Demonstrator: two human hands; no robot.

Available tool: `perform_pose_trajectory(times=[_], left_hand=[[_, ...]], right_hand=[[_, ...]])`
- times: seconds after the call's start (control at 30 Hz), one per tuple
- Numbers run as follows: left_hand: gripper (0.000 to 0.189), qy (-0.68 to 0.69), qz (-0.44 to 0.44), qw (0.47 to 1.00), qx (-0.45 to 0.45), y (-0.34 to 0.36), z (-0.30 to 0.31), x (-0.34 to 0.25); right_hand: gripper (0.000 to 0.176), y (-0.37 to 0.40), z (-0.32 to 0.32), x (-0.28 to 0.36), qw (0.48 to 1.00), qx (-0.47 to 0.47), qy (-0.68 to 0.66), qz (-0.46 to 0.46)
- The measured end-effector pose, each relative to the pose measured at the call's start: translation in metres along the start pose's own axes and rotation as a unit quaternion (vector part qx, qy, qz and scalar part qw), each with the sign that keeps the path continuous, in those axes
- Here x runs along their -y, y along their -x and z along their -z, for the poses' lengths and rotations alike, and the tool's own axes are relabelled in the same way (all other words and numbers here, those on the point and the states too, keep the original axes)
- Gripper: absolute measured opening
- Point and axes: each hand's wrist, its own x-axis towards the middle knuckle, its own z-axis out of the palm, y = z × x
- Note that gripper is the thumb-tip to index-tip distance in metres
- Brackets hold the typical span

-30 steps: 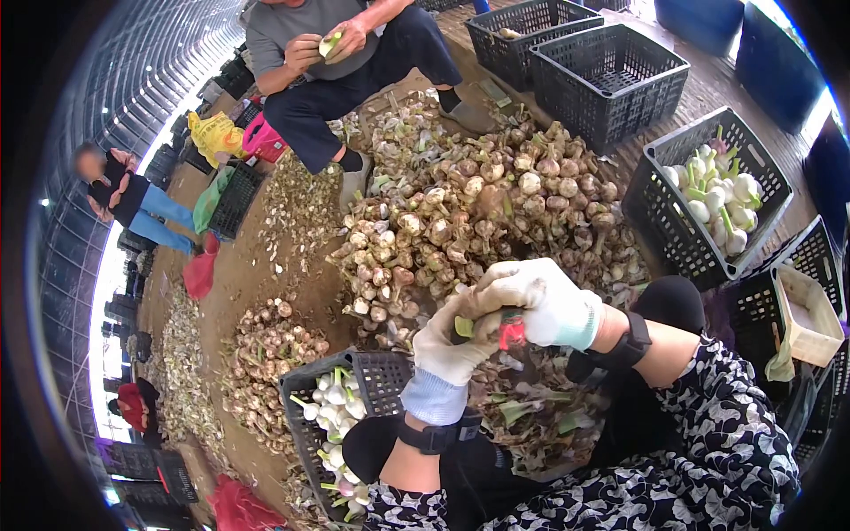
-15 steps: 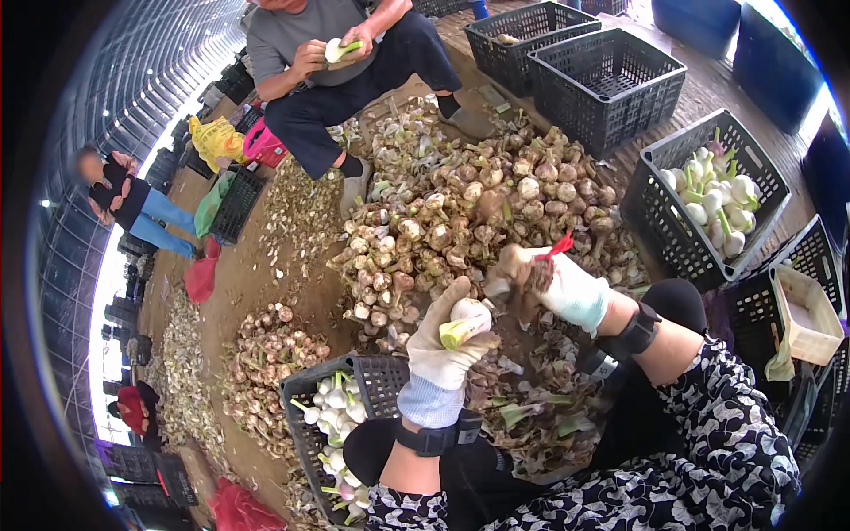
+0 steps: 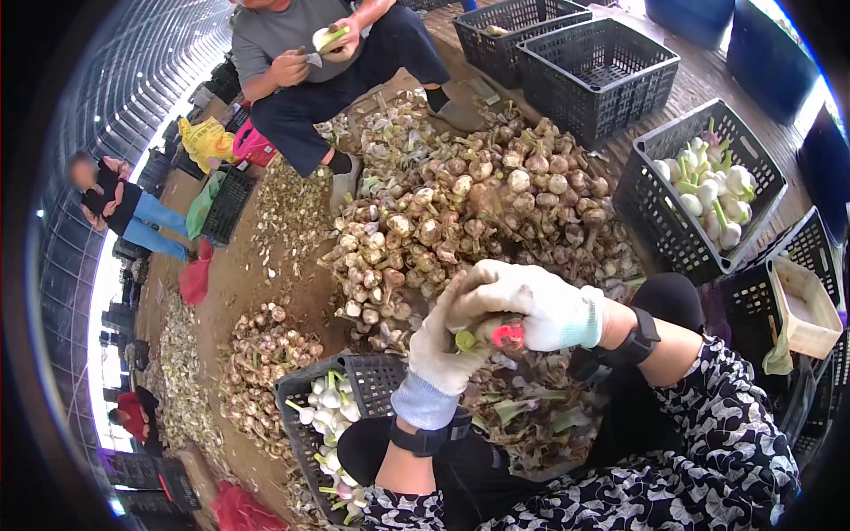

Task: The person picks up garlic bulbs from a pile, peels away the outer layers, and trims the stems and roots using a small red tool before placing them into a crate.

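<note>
My left hand (image 3: 443, 345), in a whitish glove, is wrapped round a garlic bulb whose cut green stem (image 3: 465, 340) shows between the hands. My gloved right hand (image 3: 540, 305) is closed over the same bulb from the right and holds a tool with a red part (image 3: 509, 335); its blade is hidden. Just beyond both hands lies a big heap of unpeeled garlic (image 3: 425, 230). Loose husks and cut stems (image 3: 531, 411) lie below them, between my knees.
A black crate of peeled garlic (image 3: 376, 382) stands at lower left, another (image 3: 655, 212) at right. An empty black crate (image 3: 602, 111) is behind the heap. A co-worker (image 3: 310, 66) sits opposite, holding a bulb and blade. A smaller garlic pile (image 3: 266, 372) lies left.
My right hand has moved left and now meets my left hand at the bulb. The bulb's white side is now covered. The co-worker's hands have parted slightly, showing a blade.
</note>
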Motion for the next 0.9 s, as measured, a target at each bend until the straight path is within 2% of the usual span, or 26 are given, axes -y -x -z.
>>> perform_pose_trajectory(times=[0.03, 0.1, 0.17, 0.2, 0.27, 0.3, 0.33, 0.37, 0.4, 0.47, 0.5, 0.53, 0.57, 0.6, 0.63, 0.67, 0.73, 0.77, 0.9], left_hand=[[0.076, 0.0, 0.0, 1.0, 0.002, -0.001, -0.002, 0.002], [0.069, 0.083, -0.071, 0.994, -0.023, -0.003, -0.004, 0.009], [0.067, 0.123, -0.056, 0.99, -0.041, -0.001, -0.008, 0.011], [0.065, 0.165, -0.04, 0.984, -0.059, 0.0, -0.011, 0.011], [0.064, 0.153, -0.032, 0.984, -0.089, 0.001, -0.014, 0.005], [0.063, 0.033, -0.088, 0.988, -0.124, 0.001, -0.014, 0.002], [0.063, -0.087, -0.143, 0.974, -0.155, 0.002, -0.014, 0.0], [0.061, -0.117, -0.173, 0.963, -0.169, 0.0, -0.014, -0.003], [0.061, -0.116, -0.175, 0.963, -0.167, -0.001, -0.014, -0.004], [0.063, -0.17, -0.219, 0.945, -0.172, -0.002, -0.013, -0.006], [0.061, -0.168, -0.219, 0.945, -0.173, -0.002, -0.013, -0.005], [0.061, -0.167, -0.219, 0.946, -0.173, 0.0, -0.012, -0.004], [0.058, -0.086, -0.175, 0.972, -0.134, 0.001, -0.011, -0.004], [0.056, -0.005, -0.13, 0.987, -0.095, 0.002, -0.008, -0.003], [0.054, 0.035, -0.091, 0.994, -0.055, 0.005, -0.002, -0.008], [0.054, 0.034, -0.091, 0.994, -0.054, 0.006, 0.003, -0.006], [0.055, -0.021, -0.059, 0.998, 0.013, 0.01, 0.008, -0.003], [0.061, -0.017, -0.061, 0.998, 0.017, 0.008, 0.002, 0.0], [0.075, -0.024, -0.083, 0.996, -0.001, 0.009, -0.017, 0.002]], right_hand=[[0.027, 0.001, 0.001, -0.001, 1.0, 0.006, -0.002, -0.022], [0.022, 0.003, 0.001, -0.006, 0.999, 0.011, -0.003, -0.041], [0.019, 0.005, -0.005, -0.013, 0.994, -0.062, 0.038, -0.087], [0.019, 0.007, -0.008, -0.014, 0.994, -0.061, 0.038, -0.087], [0.015, 0.008, -0.014, -0.013, 0.987, -0.115, 0.077, -0.085], [0.015, 0.009, -0.016, -0.012, 0.987, -0.116, 0.077, -0.086], [0.015, 0.011, -0.018, -0.01, 0.966, -0.142, -0.112, -0.187], [0.015, 0.012, -0.018, -0.009, 0.899, -0.163, -0.296, -0.278], [0.015, 0.013, -0.018, -0.009, 0.899, -0.164, -0.295, -0.278], [0.01, 0.013, -0.017, -0.007, 0.75, -0.197, -0.501, -0.385], [0.01, 0.013, -0.015, -0.006, 0.75, -0.199, -0.5, -0.385], [0.013, 0.014, -0.012, -0.006, 0.836, -0.164, -0.407, -0.331], [0.016, 0.014, -0.009, -0.006, 0.904, -0.126, -0.306, -0.27], [0.019, 0.013, -0.006, -0.007, 0.955, -0.085, -0.198, -0.203], [0.021, 0.007, -0.004, -0.006, 0.993, -0.082, -0.049, -0.075], [0.021, 0.004, -0.001, -0.002, 0.993, -0.083, -0.049, -0.075], [0.016, 0.0, 0.005, 0.011, 0.98, -0.048, -0.176, -0.084], [0.014, 0.0, 0.002, 0.005, 0.991, -0.048, -0.121, -0.019], [0.015, 0.004, -0.002, 0.005, 0.995, -0.056, -0.032, -0.073]])
